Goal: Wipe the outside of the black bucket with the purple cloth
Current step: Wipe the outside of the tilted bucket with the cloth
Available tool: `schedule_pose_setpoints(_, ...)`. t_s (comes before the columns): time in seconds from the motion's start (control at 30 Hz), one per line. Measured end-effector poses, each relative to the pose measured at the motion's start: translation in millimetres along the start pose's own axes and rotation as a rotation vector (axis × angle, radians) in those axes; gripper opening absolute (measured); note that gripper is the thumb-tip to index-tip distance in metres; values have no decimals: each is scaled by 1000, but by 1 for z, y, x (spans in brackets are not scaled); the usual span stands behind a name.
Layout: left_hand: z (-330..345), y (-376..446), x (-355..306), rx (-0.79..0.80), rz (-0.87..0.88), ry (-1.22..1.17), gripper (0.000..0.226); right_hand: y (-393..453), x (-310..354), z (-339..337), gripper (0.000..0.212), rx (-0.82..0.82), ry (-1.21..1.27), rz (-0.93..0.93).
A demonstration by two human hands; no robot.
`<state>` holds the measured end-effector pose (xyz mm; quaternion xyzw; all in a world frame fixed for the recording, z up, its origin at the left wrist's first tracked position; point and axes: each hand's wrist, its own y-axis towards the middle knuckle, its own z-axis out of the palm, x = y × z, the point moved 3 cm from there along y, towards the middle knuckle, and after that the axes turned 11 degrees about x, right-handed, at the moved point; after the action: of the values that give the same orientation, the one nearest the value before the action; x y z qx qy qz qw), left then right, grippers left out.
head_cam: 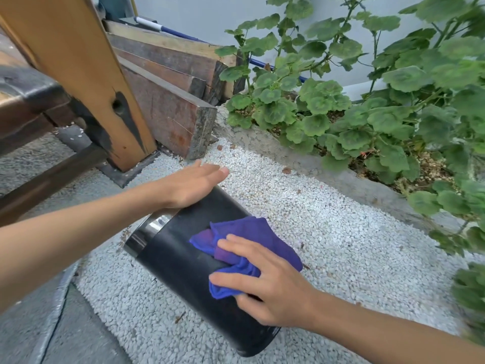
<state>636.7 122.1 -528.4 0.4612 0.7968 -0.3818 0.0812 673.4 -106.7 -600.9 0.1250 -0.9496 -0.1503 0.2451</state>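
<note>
The black bucket (183, 274) lies tilted on its side over white gravel, its shiny metal rim band pointing left. My left hand (193, 185) rests flat on the bucket's upper far side, fingers straight and together. The crumpled purple cloth (249, 233) is spread on the bucket's side wall. My right hand (270, 282) presses the cloth against the bucket, fingers pinching a fold of it.
White gravel (328, 232) covers the ground around the bucket. A wooden post (86, 82) and stacked dark timber beams (170, 101) stand behind left. A concrete curb (301, 164) edges a bed of green leafy plants (380, 114) on the right. Grey paving (78, 337) lies at the lower left.
</note>
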Motion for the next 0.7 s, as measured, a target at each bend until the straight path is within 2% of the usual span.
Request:
schedule_pose_setpoints(0.1,1,-5,-2,13,44,28,68,-2,-1,-5,56,20,153,79)
schedule_pose_setpoints(0.23,-1,-12,-1,6,96,39,106,-5,-14,-5,78,4,194,306)
schedule_pose_setpoints(0.3,0,-18,-1,10,128,56,111,-7,-24,-5,72,12,250,392)
schedule_pose_setpoints(0.37,1,-26,-1,6,190,52,98,-5,-32,-8,56,-35,325,450)
schedule_pose_setpoints(0.47,3,-37,0,2,279,61,81,7,-42,-21,34,-195,352,565)
schedule_pose_setpoints(0.6,6,-43,0,-56,348,-7,69,24,-54,-36,28,-354,384,659)
schedule_pose_setpoints(0.67,7,-38,-1,-190,288,-73,58,28,-53,-37,29,-336,387,651)
schedule_pose_setpoints(0.7,7,-33,-1,-244,197,-79,54,28,-52,-35,28,-315,389,642)
